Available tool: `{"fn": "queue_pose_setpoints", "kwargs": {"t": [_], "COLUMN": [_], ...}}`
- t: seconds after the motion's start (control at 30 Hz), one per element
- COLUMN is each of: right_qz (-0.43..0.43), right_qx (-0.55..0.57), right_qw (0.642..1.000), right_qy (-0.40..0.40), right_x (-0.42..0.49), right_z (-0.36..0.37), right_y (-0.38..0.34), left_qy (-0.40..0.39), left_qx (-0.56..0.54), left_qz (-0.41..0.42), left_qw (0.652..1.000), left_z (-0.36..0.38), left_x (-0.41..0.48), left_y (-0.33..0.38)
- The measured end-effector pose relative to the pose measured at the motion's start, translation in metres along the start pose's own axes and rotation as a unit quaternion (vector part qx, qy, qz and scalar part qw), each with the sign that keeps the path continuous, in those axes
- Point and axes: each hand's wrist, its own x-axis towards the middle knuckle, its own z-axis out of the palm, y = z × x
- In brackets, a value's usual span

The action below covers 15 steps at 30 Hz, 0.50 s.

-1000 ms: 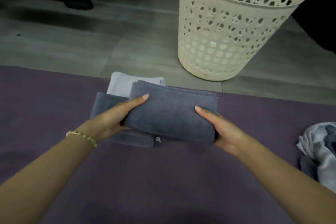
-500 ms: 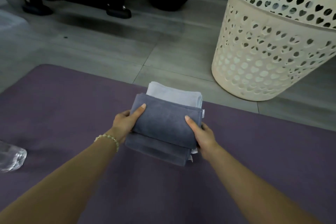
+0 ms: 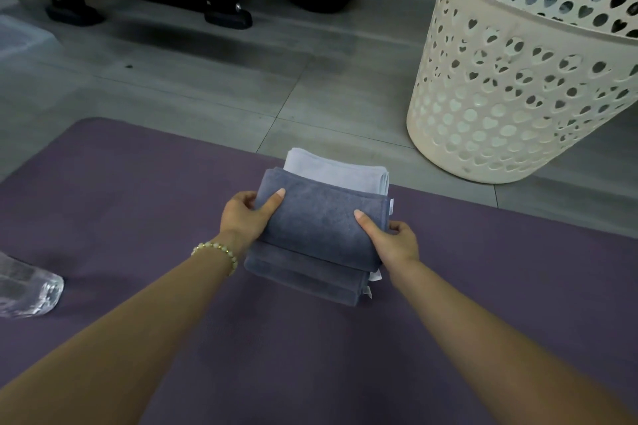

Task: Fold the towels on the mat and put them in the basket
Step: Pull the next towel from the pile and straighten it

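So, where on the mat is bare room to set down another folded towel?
Bare mat lies right of the towel stack, past the right hand, and left of it, between the left hand and the clear object. The middle is crowded: both hands grip the stack.

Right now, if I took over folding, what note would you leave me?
Left hand and right hand both grip the stack of folded grey towels, thumbs on top, over the purple mat.
The cream plastic basket with heart holes stands on the floor beyond the mat, to the right.
Done: stack folded.
Left: put it in the basket.
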Motion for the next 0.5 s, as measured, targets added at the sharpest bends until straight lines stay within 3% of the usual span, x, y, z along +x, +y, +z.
{"fn": "queue_pose_setpoints", "kwargs": {"t": [0.1, 0.2, 0.37, 0.5], "right_qz": [0.028, 0.028, -0.024, -0.073], "right_qx": [0.012, 0.016, -0.036, -0.102], "right_qw": [0.999, 0.998, 0.996, 0.991], "right_qy": [-0.023, -0.053, -0.080, -0.050], "right_x": [0.004, 0.007, 0.002, -0.009], "right_z": [-0.002, -0.006, -0.047, -0.129], "right_y": [0.001, -0.001, -0.015, -0.032], "left_qy": [-0.006, 0.013, 0.081, 0.009], "left_qx": [-0.006, 0.003, 0.106, 0.188], "left_qz": [-0.015, 0.025, 0.230, 0.349], "left_qw": [1.000, 1.000, 0.964, 0.918], "left_z": [0.002, -0.002, 0.000, 0.030], "left_x": [0.001, -0.003, -0.030, -0.056], "left_y": [-0.003, 0.006, 0.042, 0.089]}}
